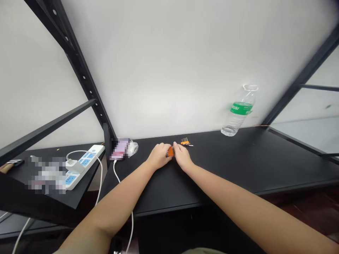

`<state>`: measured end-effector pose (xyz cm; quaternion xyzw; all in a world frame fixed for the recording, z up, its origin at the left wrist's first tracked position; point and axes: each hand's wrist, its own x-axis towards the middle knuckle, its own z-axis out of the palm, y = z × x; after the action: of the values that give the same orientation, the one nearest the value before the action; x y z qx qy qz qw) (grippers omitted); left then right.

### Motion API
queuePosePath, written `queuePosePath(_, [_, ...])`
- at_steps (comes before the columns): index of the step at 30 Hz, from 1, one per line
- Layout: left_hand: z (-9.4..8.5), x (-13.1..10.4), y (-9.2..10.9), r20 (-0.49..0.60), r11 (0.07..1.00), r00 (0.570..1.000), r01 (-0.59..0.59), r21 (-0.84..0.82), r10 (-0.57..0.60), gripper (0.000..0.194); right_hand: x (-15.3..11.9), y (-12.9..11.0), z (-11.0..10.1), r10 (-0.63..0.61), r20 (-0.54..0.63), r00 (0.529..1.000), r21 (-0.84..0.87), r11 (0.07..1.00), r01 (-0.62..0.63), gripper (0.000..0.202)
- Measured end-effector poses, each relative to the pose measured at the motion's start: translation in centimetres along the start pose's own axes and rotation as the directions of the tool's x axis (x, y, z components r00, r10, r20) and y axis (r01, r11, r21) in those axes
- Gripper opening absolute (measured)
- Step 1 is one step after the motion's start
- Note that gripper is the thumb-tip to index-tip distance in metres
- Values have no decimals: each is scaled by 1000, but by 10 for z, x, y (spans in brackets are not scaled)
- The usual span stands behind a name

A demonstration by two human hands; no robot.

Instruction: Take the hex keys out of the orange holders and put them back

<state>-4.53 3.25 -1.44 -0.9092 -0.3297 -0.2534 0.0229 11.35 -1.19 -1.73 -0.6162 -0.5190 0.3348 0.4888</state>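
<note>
Over the black shelf board, both hands meet around an orange holder (170, 151) with thin metal rods in it, perhaps hex keys. My left hand (160, 155) is closed around the holder's left side, its fingers curled over the top. My right hand (182, 155) is closed at the holder's right edge, where dark metal shows; whether it grips the holder or a single rod is unclear. Just behind my right hand lies a second orange holder (185, 142), with several thin metal rods pointing away from me. A short loose metal piece (190, 145) rests against its front.
A clear plastic bottle (238, 108) with a green label stands by the wall at the right. On the left are a phone (120, 148) on a white cable, a crumpled clear bag (132, 148) and a white power strip (97, 151). Black metal posts (87, 77) frame the shelf.
</note>
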Motion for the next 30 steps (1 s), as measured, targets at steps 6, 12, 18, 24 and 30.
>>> queuePosePath(6, [5, 1, -2, 13, 1000, 1000, 6, 19, -6, 17, -6, -7, 20, 18, 15, 1000, -38, 999, -17, 53])
queuePosePath(12, [5, 0, -8, 56, 999, 998, 35, 25, -36, 5, -14, -11, 17, 22, 185, 982, -70, 998, -9, 73])
queuePosePath(18, [2, -1, -11, 129, 998, 989, 68, -13, -66, 5, -10, 0, -27, -265, 344, 901, -261, 895, 363, 52])
queuePosePath(24, [-7, 4, -6, 195, 959, 967, 203, -198, -164, 29, 36, 21, -91, -272, 429, 861, -667, 547, 505, 21])
queuePosePath(30, [-13, 7, -2, 291, 925, 926, 308, -220, -239, 14, 67, 13, -87, 37, 557, 830, -753, 445, 485, 7])
